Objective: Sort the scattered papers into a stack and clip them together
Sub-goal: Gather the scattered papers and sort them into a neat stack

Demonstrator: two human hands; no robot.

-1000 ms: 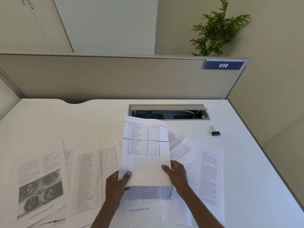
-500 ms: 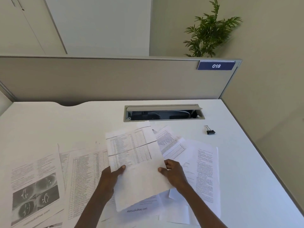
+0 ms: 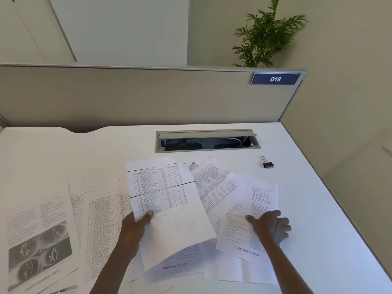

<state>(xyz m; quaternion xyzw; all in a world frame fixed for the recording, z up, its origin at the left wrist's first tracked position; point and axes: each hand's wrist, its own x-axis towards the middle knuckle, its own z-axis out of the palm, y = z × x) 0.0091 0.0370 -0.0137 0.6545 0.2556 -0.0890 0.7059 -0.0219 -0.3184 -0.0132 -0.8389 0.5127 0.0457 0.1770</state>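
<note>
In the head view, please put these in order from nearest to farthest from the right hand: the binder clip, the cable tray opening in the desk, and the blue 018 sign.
From the right hand:
1. Binder clip, on the desk just beyond the hand.
2. Cable tray opening, farther back and toward the left.
3. Blue 018 sign, up on the partition behind the desk.

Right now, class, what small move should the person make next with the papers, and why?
Probably lift the text sheet under the right hand and slide it behind the table sheet that the left hand holds. Many papers lie loose, and the binder clip sits untouched, so stacking comes first.
</note>
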